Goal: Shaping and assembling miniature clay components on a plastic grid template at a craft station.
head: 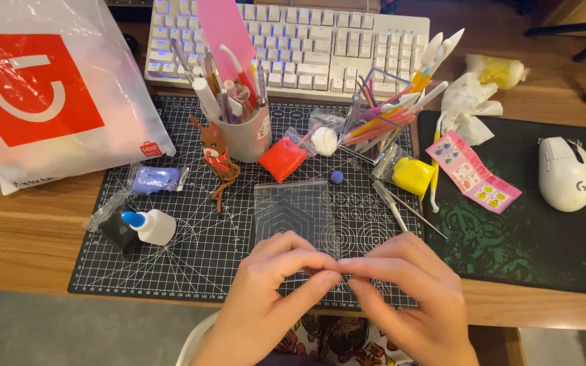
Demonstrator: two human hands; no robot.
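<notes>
Leftmost, we see a white plastic bag point(55, 88) with a red square panel lying at the desk's far left. Beside it on the cutting mat point(191, 257) lie a lilac clay packet point(156, 179) and a red one point(283, 158); a grey cup point(247, 132) holds pens and tools, and a clear holder point(380, 112) holds modelling sticks. Our left hand point(266, 298) and right hand point(408, 291) meet fingertip to fingertip, pinched nearly closed; whatever sits between them is too small to tell.

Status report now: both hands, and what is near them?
Left hand and right hand fingertips pinched together; item hidden. Above black gridded cutting mat. Clear plastic square sheet just beyond.
</notes>
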